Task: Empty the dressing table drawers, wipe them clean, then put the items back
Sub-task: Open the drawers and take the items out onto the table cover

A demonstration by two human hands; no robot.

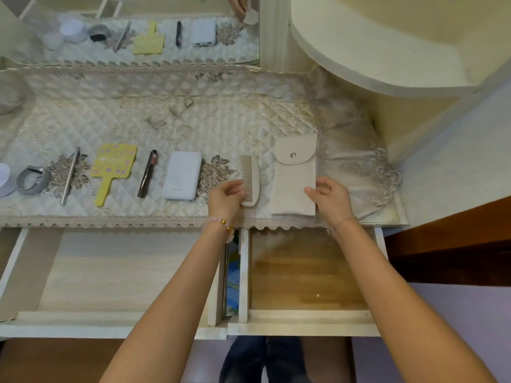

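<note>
Here the left hand (225, 196) pinches the comb (250, 181) and the right hand (330, 199) grips the pouch (294, 178) near the dressing table's front edge, so either could slip into the open drawer (304, 275).

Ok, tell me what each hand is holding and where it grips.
Left hand pinches the comb at its near end. Right hand fingers touch the snap pouch at its near right edge; grip unclear.

Both arms were bare, no sleeves; the left hand (225, 199) wore a pink-and-gold beaded bracelet; the right hand (330, 199) wore a thin chain bracelet; dark trousers below.
</note>
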